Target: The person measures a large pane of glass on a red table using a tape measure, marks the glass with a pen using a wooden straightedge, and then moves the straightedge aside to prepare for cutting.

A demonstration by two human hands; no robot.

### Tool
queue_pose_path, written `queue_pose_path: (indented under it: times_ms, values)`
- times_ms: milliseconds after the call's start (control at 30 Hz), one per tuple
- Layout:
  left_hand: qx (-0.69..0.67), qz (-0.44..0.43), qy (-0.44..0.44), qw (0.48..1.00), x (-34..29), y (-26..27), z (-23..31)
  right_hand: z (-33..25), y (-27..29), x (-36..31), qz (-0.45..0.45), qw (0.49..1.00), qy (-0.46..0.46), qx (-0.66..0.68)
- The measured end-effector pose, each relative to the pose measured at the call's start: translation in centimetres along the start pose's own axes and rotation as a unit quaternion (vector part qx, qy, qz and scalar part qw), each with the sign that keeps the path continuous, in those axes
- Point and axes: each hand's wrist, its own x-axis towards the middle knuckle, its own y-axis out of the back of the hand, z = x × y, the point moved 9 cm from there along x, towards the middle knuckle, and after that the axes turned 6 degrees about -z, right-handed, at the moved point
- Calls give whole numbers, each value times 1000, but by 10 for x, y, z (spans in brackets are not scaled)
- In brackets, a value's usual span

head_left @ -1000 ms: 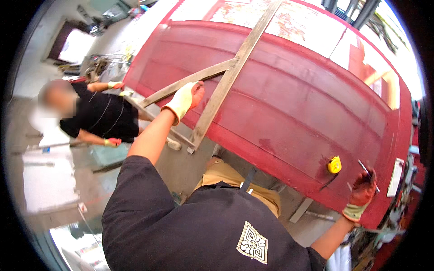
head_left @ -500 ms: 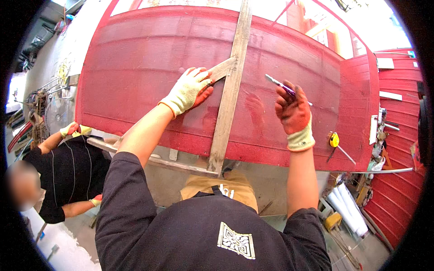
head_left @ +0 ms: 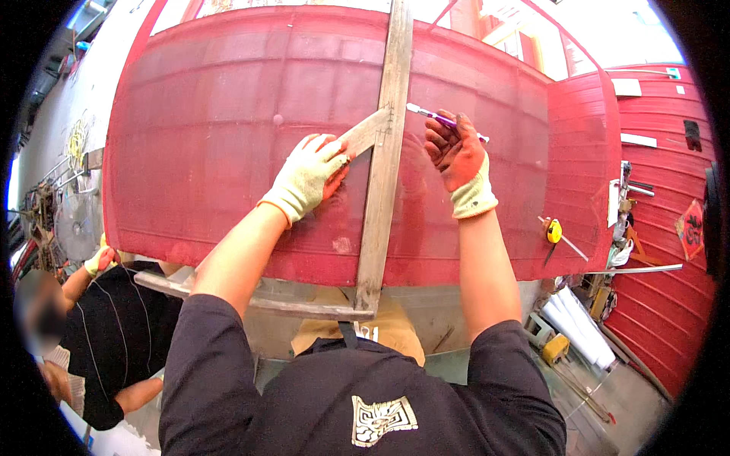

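Observation:
A large wooden set square (head_left: 386,175) lies across the red table (head_left: 471,228), its long bar running from the near edge toward the far side. My left hand (head_left: 310,173), in a cream glove with a red palm, grips the square's slanted brace (head_left: 365,134). In my matching gloved right hand (head_left: 456,156) is a slim purple pen-like tool (head_left: 449,123), its pale tip pointing left toward the long bar. The tool is held just above the table's shiny surface, which shows a faint reflection of my hand.
A yellow tape measure (head_left: 553,230) and a thin strip lie on the table's right side. A co-worker in black (head_left: 125,327) stands at the left, one gloved hand (head_left: 99,261) by the table corner. White rolls (head_left: 582,334) lean at the lower right, near a red corrugated wall (head_left: 669,273).
My right hand has moved left with the pen-like tool, nearer to the long bar. My left hand keeps its hold on the brace. The co-worker has shifted slightly, and the view has moved.

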Motion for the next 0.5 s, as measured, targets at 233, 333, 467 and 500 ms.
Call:
queue_pose_path:
  times_ms: [233,333,467,500]
  values:
    - [-10,-6,2,1000,3,-1,-5,-37,-11,123,58,921,169,-347]
    - [-7,-10,11,1000,-1,-4,-9,-43,-26,157,53,871,206,-444]
    - [-17,-2,15,1000,-5,-7,-13,-38,-22,190,43,830,210,-515]
    - [-21,-4,18,1000,-6,-8,-15,-36,-26,193,38,818,204,-536]
